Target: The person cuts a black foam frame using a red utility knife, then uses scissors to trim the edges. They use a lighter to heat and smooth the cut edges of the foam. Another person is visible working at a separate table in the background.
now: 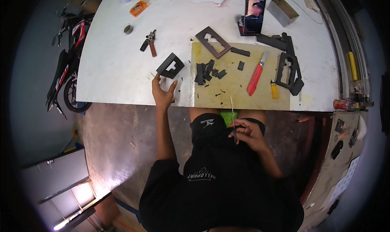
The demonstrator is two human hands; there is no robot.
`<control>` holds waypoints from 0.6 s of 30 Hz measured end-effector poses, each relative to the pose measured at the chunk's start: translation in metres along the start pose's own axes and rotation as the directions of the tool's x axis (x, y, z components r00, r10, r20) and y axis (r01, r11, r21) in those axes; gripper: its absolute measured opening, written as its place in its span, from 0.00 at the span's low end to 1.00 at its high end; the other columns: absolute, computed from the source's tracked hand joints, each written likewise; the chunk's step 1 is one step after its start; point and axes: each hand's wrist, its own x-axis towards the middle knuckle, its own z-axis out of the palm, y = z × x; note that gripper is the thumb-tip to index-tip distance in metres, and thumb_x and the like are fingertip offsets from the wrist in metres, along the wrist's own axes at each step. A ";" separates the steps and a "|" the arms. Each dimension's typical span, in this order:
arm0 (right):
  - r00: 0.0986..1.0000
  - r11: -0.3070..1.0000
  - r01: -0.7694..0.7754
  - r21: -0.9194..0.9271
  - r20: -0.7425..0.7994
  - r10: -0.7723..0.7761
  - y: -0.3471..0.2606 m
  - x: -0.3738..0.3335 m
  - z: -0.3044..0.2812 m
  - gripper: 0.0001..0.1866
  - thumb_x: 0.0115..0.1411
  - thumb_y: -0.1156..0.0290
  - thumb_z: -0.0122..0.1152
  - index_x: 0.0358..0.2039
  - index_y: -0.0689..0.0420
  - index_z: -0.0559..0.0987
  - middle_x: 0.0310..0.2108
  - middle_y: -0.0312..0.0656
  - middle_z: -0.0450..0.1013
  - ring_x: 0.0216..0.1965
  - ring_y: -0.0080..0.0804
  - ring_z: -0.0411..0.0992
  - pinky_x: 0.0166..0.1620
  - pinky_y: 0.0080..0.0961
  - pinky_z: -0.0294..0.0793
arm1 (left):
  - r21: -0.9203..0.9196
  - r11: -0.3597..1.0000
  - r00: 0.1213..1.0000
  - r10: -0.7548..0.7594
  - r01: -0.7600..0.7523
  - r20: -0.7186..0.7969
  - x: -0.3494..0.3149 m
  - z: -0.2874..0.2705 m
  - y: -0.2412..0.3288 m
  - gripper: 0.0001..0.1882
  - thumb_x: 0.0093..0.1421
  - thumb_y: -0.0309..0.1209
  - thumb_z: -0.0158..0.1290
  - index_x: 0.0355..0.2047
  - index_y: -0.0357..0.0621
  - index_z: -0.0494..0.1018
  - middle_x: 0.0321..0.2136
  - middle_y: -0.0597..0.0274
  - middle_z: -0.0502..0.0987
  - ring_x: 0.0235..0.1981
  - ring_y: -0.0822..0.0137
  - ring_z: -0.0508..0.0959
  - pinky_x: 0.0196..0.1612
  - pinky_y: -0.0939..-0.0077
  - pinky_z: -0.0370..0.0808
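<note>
My left hand [164, 94] holds a small black rectangular piece with a shaped cut-out [165, 66] by its lower edge, thumb apart from the fingers, over the white table. In front of my lap, my right hand [248, 133] grips what look like slim scissors [232, 114], seen edge-on. Their thin blade points up toward the table edge; the dark handle is partly hidden by my fingers. Several black offcuts [200, 74] lie on the yellowish mat [227, 94]. Beside them are a red-handled utility knife [255, 78] and a yellow lighter [274, 89].
A brown frame [222, 49] and a black cut-out frame [282, 71] lie on the table. A phone [254, 14] stands upright near an open metal box [283, 11]. Keys [150, 41] and a small round container [128, 29] lie left. A motorcycle [69, 69] stands beyond the left edge.
</note>
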 end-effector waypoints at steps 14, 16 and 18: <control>0.929 0.912 0.365 -0.187 0.010 -0.370 -0.007 -0.003 -0.002 0.28 0.59 0.89 0.56 0.61 0.65 0.65 0.53 0.49 0.71 0.33 0.22 0.72 0.35 0.14 0.70 | -0.221 0.923 0.942 0.331 -0.314 0.044 -0.018 -0.004 0.111 0.14 0.52 0.13 0.56 0.41 0.31 0.75 0.40 0.44 0.80 0.43 0.54 0.81 0.50 0.67 0.76; 0.907 0.879 0.413 -0.239 0.021 -0.421 -0.013 -0.006 0.006 0.28 0.57 0.87 0.59 0.59 0.66 0.67 0.52 0.50 0.72 0.33 0.22 0.71 0.36 0.17 0.69 | -0.284 0.853 0.896 0.442 -0.437 -0.051 -0.029 0.003 0.140 0.15 0.49 0.11 0.57 0.39 0.32 0.75 0.40 0.43 0.81 0.44 0.51 0.82 0.49 0.65 0.78; 0.870 0.805 0.473 -0.360 0.046 -0.491 -0.020 -0.011 0.011 0.27 0.55 0.83 0.63 0.56 0.68 0.70 0.50 0.52 0.72 0.34 0.23 0.71 0.38 0.21 0.70 | -0.306 0.773 0.827 0.551 -0.556 -0.111 -0.033 0.005 0.161 0.15 0.48 0.11 0.57 0.37 0.32 0.75 0.38 0.42 0.81 0.43 0.49 0.83 0.47 0.63 0.80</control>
